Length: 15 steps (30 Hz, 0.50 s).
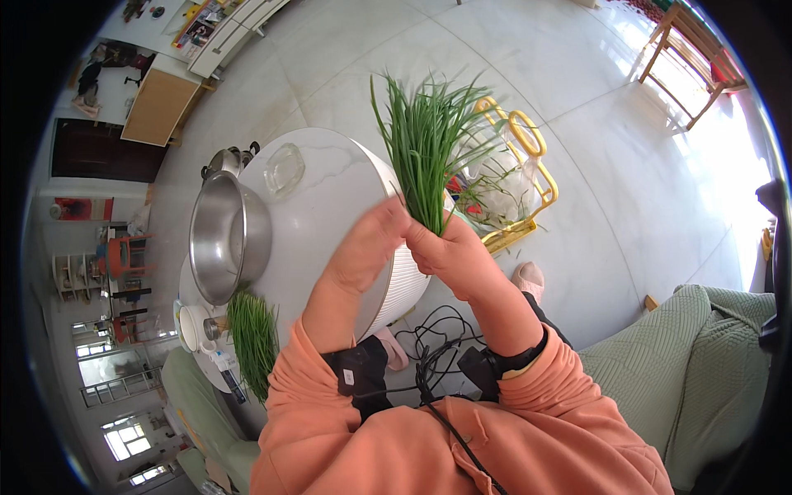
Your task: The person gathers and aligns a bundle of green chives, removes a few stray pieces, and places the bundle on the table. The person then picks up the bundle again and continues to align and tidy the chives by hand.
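A bunch of long green chives (427, 148) stands upright in my right hand (439, 244), which grips its lower end. Against the base of that bunch, on its left side, is my left hand (380, 226); it is slightly blurred and its fingertips are partly hidden, so its hold is unclear. To the left, a steel basin (252, 235) rests tilted in view on the round white table (309, 216). A second pile of chives (253, 340) lies near the table's edge. Behind the held bunch, a yellow-framed basket (547, 185) holds a plastic bag (510, 185) with loose green stalks on it.
A clear glass dish (284, 170) and a white cup (193, 328) are on the table; a metal pot (224, 162) is beside the basin. Black cables (433, 346) hang and coil near my feet. A green quilted sofa (662, 371) stands at right, a wooden chair (687, 55) farther off.
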Motion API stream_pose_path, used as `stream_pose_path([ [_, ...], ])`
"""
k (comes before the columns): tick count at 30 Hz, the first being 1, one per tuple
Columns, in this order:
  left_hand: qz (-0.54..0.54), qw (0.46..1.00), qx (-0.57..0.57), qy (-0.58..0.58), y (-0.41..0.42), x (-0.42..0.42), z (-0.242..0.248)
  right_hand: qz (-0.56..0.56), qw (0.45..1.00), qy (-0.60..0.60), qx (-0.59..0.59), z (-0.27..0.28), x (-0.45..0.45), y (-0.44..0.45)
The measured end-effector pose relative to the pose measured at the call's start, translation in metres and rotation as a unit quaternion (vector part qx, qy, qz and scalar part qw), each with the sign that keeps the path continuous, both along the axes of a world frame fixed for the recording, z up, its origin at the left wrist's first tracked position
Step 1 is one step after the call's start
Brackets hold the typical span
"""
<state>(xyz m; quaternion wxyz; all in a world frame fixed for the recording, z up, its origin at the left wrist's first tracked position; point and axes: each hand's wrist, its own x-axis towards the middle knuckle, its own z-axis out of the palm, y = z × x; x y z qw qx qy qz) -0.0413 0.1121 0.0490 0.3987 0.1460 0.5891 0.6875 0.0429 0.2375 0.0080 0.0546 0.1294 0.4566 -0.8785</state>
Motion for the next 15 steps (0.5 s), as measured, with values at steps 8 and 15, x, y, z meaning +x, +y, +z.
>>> stream_pose_path([
  [8, -0.075, 0.992, -0.098, 0.029, -0.003, 0.003, -0.008, 0.014, 0.981, 0.090, 0.172, -0.007, 0.001, -0.009],
  [15, 0.027, 0.999, -0.017, 0.020, -0.007, -0.005, -0.029, 0.064, 0.899, 0.025, 0.432, 0.000, 0.010, 0.007],
])
